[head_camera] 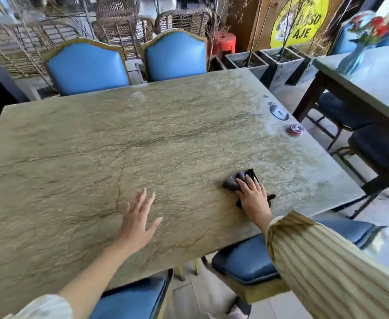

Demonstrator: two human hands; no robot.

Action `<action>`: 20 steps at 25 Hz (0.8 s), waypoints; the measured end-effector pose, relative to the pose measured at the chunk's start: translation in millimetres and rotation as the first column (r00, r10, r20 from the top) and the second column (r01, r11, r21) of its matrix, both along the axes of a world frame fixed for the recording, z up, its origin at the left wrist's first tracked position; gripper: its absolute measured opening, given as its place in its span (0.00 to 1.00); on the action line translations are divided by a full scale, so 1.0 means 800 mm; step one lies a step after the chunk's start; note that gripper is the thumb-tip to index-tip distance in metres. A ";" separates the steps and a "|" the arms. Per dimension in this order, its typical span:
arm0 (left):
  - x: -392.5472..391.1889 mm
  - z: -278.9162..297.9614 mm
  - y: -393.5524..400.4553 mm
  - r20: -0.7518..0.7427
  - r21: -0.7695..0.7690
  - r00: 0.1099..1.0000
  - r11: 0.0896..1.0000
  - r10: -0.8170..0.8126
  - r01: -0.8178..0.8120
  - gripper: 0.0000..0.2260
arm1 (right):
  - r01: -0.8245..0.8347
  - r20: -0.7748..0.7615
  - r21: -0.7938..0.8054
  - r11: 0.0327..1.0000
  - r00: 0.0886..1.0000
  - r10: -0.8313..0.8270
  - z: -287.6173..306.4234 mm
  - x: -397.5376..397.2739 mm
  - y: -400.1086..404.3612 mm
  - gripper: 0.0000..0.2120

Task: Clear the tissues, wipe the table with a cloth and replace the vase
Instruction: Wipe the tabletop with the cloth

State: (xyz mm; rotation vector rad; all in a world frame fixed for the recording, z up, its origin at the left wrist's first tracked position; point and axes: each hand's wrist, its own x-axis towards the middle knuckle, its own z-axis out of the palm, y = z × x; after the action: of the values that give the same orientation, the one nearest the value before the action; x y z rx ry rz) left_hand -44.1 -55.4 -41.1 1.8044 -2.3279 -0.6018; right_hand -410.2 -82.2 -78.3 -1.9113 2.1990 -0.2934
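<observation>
A single wide-angle head view looks forward and steeply down from the near edge of the table (142, 139), close over it, with both forearms reaching in from the bottom, blue chairs (87, 67) across the far side and a second table (373, 88) at right.

The right hand (254, 198) covers the middle of the cloth (237, 180), so only its dark ends show. At upper right the vase (355, 58) and its flowers are blurred, and the second table (382, 84) is cut by the right edge. The sign (298, 21) at the top is cropped and partly behind branches; its lettering is incomplete.
</observation>
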 end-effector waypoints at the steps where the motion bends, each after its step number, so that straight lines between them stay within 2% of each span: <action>1: -0.027 -0.002 0.002 0.013 0.020 1.000 1.000 -0.008 0.008 0.34 | -0.040 -0.004 0.009 0.999 0.999 0.040 0.001 -0.019 -0.006 0.22; 4: -0.098 -0.010 0.005 0.044 0.050 0.998 0.998 -0.044 0.042 0.35 | -0.258 -0.010 0.032 0.966 0.966 0.258 0.004 -0.074 -0.028 0.22; 6: -0.140 -0.018 0.002 0.058 0.058 0.996 0.996 -0.067 0.064 0.37 | -0.281 0.008 0.029 0.959 0.960 0.281 0.003 -0.119 -0.040 0.21; 9: -0.185 -0.032 -0.003 0.079 0.056 0.994 0.996 -0.077 0.073 0.36 | -0.148 0.054 -0.023 0.989 0.987 0.149 -0.003 -0.174 -0.042 0.20; 14: -0.232 -0.039 -0.022 -0.021 0.017 0.998 0.998 -0.065 0.065 0.33 | 0.040 0.084 -0.053 0.998 0.996 -0.035 -0.007 -0.259 -0.050 0.20; 20: -0.285 -0.048 -0.058 -0.132 -0.075 0.973 0.980 -0.191 0.183 0.28 | 0.287 0.070 -0.058 0.956 0.957 -0.283 -0.002 -0.322 -0.022 0.19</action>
State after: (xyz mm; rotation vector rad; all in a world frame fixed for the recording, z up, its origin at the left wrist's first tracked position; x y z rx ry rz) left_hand -271.8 -101.8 -79.2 1.4779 -2.4097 -0.6490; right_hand -668.2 -100.0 -80.2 -1.5885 2.4508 -0.4715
